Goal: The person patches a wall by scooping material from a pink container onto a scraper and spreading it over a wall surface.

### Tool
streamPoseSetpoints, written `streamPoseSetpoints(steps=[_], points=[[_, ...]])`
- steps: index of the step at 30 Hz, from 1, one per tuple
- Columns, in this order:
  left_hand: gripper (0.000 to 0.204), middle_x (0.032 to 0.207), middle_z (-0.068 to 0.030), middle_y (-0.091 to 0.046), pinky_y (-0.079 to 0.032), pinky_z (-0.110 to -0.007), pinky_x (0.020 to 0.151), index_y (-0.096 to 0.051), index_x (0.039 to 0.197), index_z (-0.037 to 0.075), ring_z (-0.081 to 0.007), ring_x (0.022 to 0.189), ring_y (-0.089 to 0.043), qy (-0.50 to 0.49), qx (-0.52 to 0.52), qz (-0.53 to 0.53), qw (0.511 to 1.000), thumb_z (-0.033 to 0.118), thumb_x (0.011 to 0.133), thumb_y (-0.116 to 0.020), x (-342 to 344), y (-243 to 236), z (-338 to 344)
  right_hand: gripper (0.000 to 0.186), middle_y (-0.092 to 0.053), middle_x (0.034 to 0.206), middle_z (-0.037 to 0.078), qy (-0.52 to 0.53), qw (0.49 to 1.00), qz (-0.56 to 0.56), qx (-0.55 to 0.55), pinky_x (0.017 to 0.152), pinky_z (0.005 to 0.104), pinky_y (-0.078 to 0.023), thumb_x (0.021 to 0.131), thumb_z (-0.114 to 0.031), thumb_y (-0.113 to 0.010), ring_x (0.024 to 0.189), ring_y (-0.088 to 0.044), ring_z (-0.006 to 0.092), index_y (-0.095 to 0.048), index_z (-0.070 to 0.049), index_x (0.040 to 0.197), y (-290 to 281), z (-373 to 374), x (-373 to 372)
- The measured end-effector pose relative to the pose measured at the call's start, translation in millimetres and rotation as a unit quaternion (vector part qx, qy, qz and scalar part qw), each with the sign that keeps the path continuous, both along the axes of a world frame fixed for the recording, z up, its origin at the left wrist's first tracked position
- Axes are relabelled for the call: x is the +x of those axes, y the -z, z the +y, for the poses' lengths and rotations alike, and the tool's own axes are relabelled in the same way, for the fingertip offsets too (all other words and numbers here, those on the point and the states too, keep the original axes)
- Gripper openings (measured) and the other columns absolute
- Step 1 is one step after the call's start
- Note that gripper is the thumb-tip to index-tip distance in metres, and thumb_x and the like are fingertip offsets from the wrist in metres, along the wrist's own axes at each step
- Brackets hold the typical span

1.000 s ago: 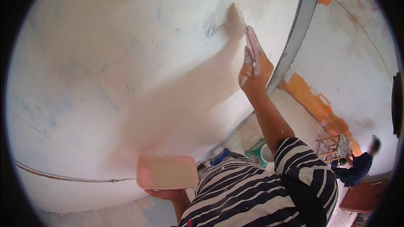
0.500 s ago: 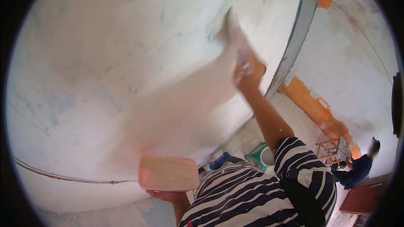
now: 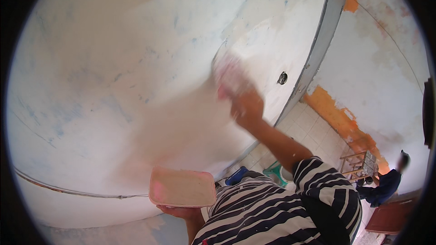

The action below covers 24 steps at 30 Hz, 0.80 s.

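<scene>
My right hand [image 3: 249,108] is closed around a putty-smeared pink and white spreader [image 3: 232,73], blurred by motion. The spreader's edge lies at the pale wall [image 3: 150,63], which is patched with beige filler and flecks of blue. Whether the edge presses on the wall I cannot tell. Low in front of me, my left hand [image 3: 181,212] holds a shallow pink rectangular tub [image 3: 156,188] from beneath. Beige paste shows inside the tub. Most of the left fingers are hidden under it.
A round socket hole [image 3: 282,78] opens in the wall right of my hand. Cables [image 3: 91,194] run along the lower left. Green [image 3: 274,172] and blue [image 3: 237,175] items stand on the tiled floor. At the far right, another person [image 3: 386,181] is beside a wooden stool [image 3: 363,163].
My right hand has swept the spreader down and to the left across the wall, uncovering the socket hole. The left hand and tub have hardly moved.
</scene>
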<state>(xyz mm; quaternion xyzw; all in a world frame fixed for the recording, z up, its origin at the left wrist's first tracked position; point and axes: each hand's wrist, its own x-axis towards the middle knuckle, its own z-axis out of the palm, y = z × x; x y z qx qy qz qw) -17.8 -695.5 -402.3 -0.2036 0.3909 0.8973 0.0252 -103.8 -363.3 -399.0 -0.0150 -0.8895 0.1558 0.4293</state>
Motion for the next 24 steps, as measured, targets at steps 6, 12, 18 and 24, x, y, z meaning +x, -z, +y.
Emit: streamPoseSetpoints(steps=[6, 12, 18, 24], points=[[0.077, 0.132, -0.0044, -0.057, -0.053, -0.043, 0.094, -0.047, 0.140, 0.016, -0.0260, 0.117, -0.060, -0.001, 0.003, -0.008, 1.000, 0.076, 0.093, -0.035, 0, -4, 2, 0.035, -0.062, 0.131, 0.017, -0.092, 0.911, 0.018, -0.401, 0.105, 0.0410, -0.047, 0.097, -0.009, -0.055, 0.116, -0.063, 0.0282, -0.060, 0.003, 0.129, -20, 14, 32], [0.076, 0.136, -0.0040, -0.054, -0.051, -0.044, 0.098, -0.045, 0.141, 0.016, -0.0260, 0.121, -0.057, 0.000, -0.016, -0.020, 1.000, 0.075, 0.094, -0.033, 3, -3, -6, 0.029, -0.064, 0.089, 0.005, 0.070, 0.885, -0.070, -0.455, 0.065, 0.0254, -0.050, 0.092, 0.000, -0.058, 0.080, -0.060, 0.0116, -0.066, 0.001, 0.120, -33, 60, -27], [0.076, 0.138, -0.0046, -0.052, -0.048, -0.044, 0.101, -0.043, 0.142, 0.015, -0.0258, 0.125, -0.054, -0.010, -0.002, -0.028, 1.000, 0.073, 0.096, -0.032, 9, 8, -12, 0.048, -0.063, 0.135, 0.012, -0.150, 0.980, -0.051, -0.120, 0.111, 0.0456, -0.042, 0.082, 0.003, -0.054, 0.130, -0.057, 0.0323, -0.065, -0.006, 0.128, -15, -30, 22], [0.075, 0.138, -0.0045, -0.052, -0.050, -0.044, 0.099, -0.044, 0.142, 0.016, -0.0264, 0.123, -0.056, 0.034, 0.011, 0.021, 0.999, 0.074, 0.095, -0.033, 5, 2, -4, 0.040, -0.069, 0.122, 0.017, 0.050, 0.960, 0.153, -0.231, 0.089, 0.0367, -0.054, 0.093, 0.004, -0.043, 0.110, -0.069, 0.0276, -0.061, 0.004, 0.129, -70, 54, -28]])
